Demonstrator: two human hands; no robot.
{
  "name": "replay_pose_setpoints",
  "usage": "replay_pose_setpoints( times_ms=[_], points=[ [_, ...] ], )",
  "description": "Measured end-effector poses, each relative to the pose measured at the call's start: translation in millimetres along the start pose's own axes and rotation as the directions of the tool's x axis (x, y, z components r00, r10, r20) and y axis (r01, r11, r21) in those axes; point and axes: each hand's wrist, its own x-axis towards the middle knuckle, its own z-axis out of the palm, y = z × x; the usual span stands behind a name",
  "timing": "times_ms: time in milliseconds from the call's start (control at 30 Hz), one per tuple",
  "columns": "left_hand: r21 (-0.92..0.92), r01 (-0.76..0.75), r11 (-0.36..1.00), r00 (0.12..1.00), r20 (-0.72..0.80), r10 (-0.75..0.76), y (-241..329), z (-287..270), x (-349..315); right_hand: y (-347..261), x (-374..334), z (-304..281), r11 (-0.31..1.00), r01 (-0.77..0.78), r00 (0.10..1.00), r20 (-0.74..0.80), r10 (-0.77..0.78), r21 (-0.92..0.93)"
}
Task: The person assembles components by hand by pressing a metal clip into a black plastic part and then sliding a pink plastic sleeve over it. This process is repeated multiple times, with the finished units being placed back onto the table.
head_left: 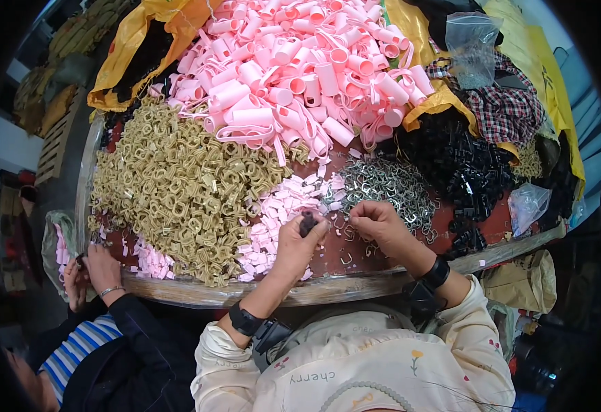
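My left hand is closed around a small dark plastic piece, which sticks up between thumb and fingers. Thumb and fingertips of my right hand are pinched together at the near edge of a heap of small metal hooks; whatever they hold is too small to make out. Under and beside my left hand lie small flat pink plastic pieces. A few loose hooks are scattered on the red tabletop between my hands.
A large mound of pink tubes and straps covers the far side. Beige ring-shaped parts are heaped at left, black plastic parts at right. A wooden rim edges the table. Another person's hands work at far left.
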Motion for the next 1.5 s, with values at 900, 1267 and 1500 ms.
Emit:
replay_pose_setpoints(
  times_ms=[900,1267,1500],
  points=[
    [-0.15,0.238,0.96,0.961,0.18,-0.21,6.3,7.0,-7.1,-2.4,-9.0,18.5,0.532,0.523,0.798,0.163,-0.581,-0.666],
    [-0.43,0.376,0.821,0.902,0.374,-0.217,15.1,-0.7,-12.5,-5.6,-10.4,16.3,0.956,0.268,0.961,0.109,-0.256,-0.121],
    [-0.404,0.324,0.856,0.913,0.37,-0.172,4.0,-10.8,-13.1,-11.1,-9.1,23.6,0.414,0.574,0.764,0.28,-0.582,-0.706]
  ],
)
